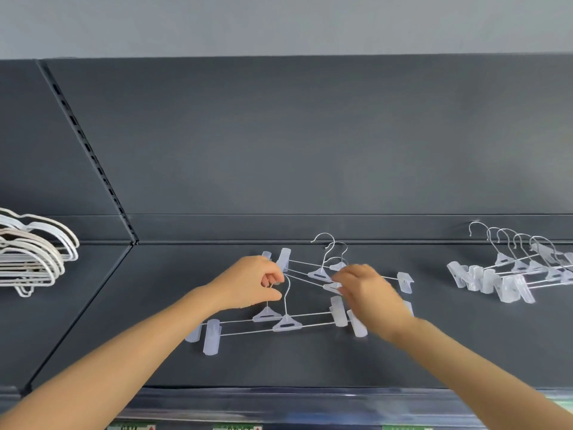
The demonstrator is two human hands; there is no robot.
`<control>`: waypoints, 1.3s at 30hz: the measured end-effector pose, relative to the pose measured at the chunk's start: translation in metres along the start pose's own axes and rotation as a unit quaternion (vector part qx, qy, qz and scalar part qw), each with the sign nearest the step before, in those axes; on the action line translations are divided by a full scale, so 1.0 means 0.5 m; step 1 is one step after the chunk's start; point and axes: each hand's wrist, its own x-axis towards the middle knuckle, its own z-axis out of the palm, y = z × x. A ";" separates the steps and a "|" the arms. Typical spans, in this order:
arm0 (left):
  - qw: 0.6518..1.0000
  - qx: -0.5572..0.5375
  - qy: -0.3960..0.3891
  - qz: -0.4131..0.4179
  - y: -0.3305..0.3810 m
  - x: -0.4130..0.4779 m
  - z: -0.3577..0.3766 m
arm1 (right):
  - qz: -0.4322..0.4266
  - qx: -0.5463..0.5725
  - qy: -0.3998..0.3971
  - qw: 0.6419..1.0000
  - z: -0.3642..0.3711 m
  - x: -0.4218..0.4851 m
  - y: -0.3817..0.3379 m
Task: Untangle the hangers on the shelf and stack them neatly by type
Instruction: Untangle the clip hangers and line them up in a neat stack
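Observation:
A tangle of clear plastic clip hangers with metal hooks lies in the middle of the dark grey shelf (279, 361). Two of them (285, 322) lie side by side nearest me; their hooks rise into my left hand (251, 282), whose fingers pinch the hooks. Farther back, three more clip hangers (319, 274) overlap, hooks pointing at the back wall. My right hand (366, 290) grips the centre piece of one of these. A neat row of several clip hangers (508, 274) rests at the right. A stack of white shirt hangers (31, 256) sits at the left.
The shelf's dark back panel (310, 135) rises behind, with a slotted upright (90, 150) at the left. A price-tag strip (279, 408) runs along the front edge below my arms.

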 end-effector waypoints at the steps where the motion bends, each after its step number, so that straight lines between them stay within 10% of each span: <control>1: 1.000 0.014 0.008 0.012 0.005 0.007 0.003 | 0.032 -0.006 -0.022 0.999 -0.010 0.000 0.026; 15: 0.985 0.156 -0.074 0.015 0.064 0.169 0.043 | 0.168 0.082 -0.195 0.963 -0.038 0.044 0.142; 39: 0.983 0.043 -0.179 0.024 0.078 0.203 0.031 | 0.282 0.169 -0.091 0.940 -0.044 0.050 0.202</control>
